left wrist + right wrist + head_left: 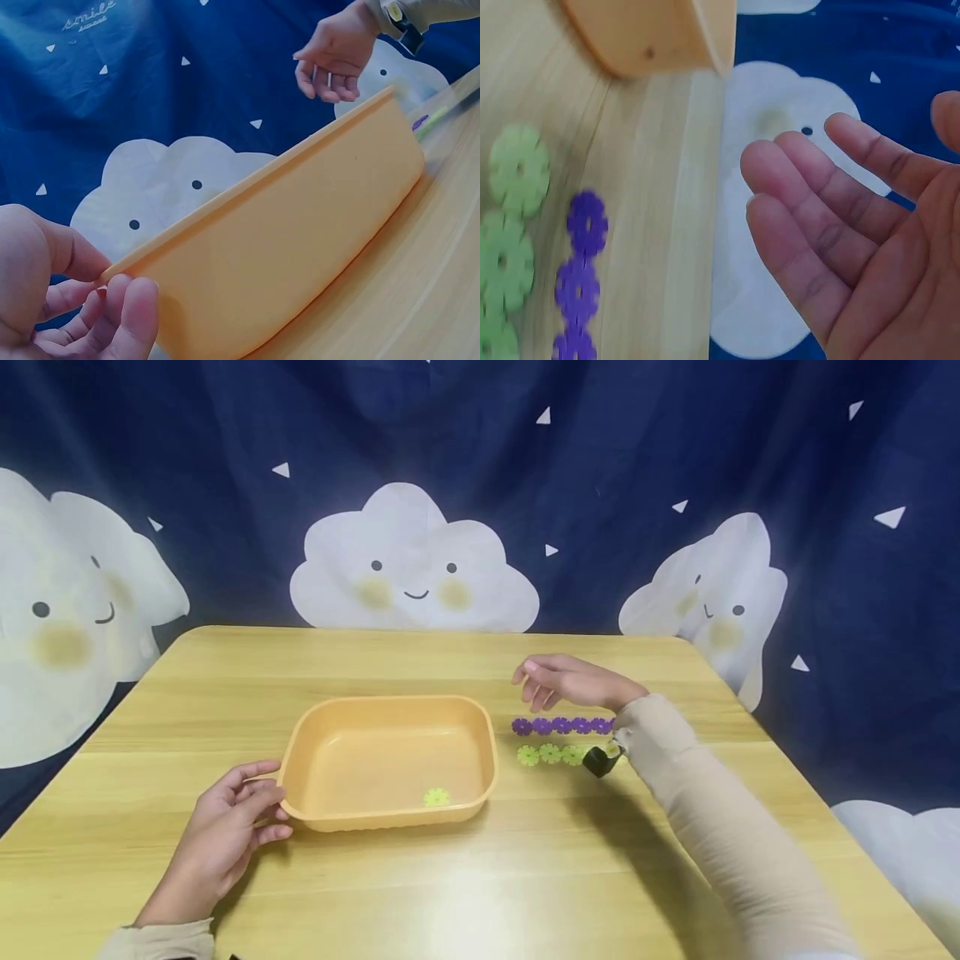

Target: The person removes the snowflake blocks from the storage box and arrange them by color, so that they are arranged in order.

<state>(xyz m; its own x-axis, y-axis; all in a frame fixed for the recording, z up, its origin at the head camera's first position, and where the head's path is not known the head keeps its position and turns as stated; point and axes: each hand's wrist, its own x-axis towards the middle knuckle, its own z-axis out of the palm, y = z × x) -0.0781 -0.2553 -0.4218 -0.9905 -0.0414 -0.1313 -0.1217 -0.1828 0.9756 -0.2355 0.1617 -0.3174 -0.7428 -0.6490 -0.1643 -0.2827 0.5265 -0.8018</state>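
Note:
An orange-yellow plastic basin (375, 817) stands on the table, one green snowflake disc (437, 797) lying inside near its front right corner. At the basin's left end, my left hand (228, 827) pinches the rim between thumb and fingers; the left wrist view shows this grip (97, 292) closely. Above the table, right of the basin, hovers my right hand (566, 681), its fingers loosely bent and holding nothing. Just below it lies a row of joined purple snowflake discs (561, 726). Nearer to me is a row of green discs (550, 754), its right end hidden by the wrist camera.
The wooden table (360, 893) has rounded far corners. Behind it hangs a dark blue curtain (480, 435) with white clouds. A black wrist camera (600, 761) sits under my right wrist, over the green row.

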